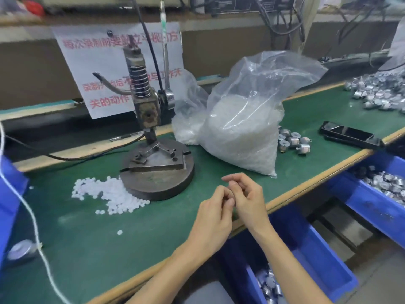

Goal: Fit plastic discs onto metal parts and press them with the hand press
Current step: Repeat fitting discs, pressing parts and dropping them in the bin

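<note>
Left hand (pixel 215 212) and right hand (pixel 248 194) touch, fingers curled, hold unclear; white plastic discs (pixel 109 194) heap against grey metal hand press (pixel 156 178).

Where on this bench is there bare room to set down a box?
The widest bare patch of green mat lies by the front edge, between the white cord and the left hand. A smaller one sits between the plastic bag and the heaped metal parts. Left of the hand press, loose discs crowd the mat.
</note>
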A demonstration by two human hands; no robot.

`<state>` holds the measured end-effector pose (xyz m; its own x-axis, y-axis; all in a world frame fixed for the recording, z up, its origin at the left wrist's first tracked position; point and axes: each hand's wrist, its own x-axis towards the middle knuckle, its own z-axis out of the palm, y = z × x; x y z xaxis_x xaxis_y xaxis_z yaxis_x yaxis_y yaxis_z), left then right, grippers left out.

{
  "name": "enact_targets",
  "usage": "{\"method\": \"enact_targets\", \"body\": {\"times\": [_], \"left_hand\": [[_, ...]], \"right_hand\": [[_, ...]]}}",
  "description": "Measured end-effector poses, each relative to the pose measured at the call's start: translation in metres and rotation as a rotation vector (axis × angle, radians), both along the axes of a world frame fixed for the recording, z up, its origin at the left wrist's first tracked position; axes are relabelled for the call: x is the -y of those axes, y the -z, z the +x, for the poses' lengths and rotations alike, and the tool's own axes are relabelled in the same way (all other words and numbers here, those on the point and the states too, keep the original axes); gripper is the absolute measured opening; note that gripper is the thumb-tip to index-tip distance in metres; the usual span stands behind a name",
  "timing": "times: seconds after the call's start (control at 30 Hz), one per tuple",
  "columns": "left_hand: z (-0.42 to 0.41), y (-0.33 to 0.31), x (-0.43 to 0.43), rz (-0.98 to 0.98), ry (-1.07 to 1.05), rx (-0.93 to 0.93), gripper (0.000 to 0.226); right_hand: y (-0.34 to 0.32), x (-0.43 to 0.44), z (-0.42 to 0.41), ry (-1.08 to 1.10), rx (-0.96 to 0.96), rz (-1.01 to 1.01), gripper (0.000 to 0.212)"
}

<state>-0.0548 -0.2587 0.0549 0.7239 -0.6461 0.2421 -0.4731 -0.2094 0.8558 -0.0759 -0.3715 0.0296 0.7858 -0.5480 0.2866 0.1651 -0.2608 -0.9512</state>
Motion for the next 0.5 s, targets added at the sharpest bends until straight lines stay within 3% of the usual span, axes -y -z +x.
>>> {"method": "enact_targets", "body": {"times": [0.23, 0.5], "left_hand": [[0.035, -0.002, -0.07, -0.001, -0.195, -0.032, 0.013], [0.074, -0.03, -0.153, 0.032, -0.54, -0.004, 0.013]], "right_hand": [[-0.003, -0.062, 0.055, -0.219, -0.013, -0.052, 0.026], [-0.036, -0.148, 0.113, -0.5, 0.013, -0.152, 0.037]]}}
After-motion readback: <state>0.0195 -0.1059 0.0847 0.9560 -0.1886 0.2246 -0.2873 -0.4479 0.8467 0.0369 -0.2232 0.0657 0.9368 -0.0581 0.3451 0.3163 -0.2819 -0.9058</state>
